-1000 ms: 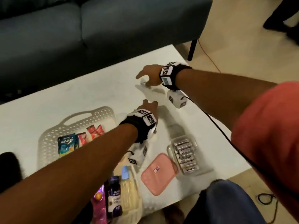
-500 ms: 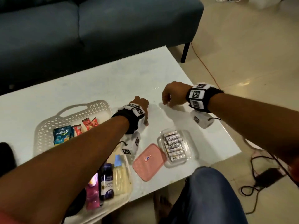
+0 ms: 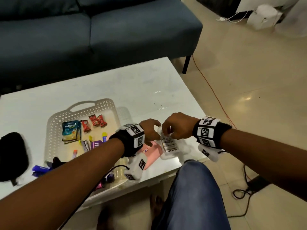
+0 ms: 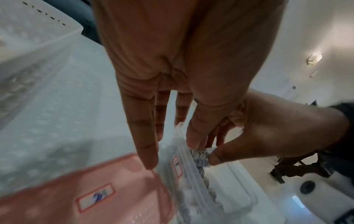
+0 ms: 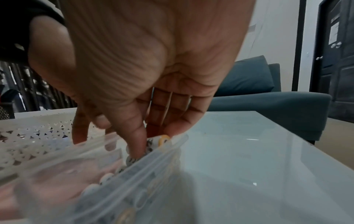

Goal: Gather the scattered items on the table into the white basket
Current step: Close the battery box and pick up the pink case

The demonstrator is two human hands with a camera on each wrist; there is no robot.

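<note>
Pinching a battery (image 4: 201, 154), right hand (image 3: 177, 125); left hand (image 3: 149, 130) grips box (image 3: 182, 146) lying lengthwise away.

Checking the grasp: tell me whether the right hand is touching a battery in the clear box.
Touching. The left wrist view shows the right hand pinching a battery at the end of the clear box.

White lattice basket (image 3: 54, 133), pink lid (image 3: 154, 151), teal sofa (image 3: 116, 30) — clear battery case (image 3: 182, 146)
</note>
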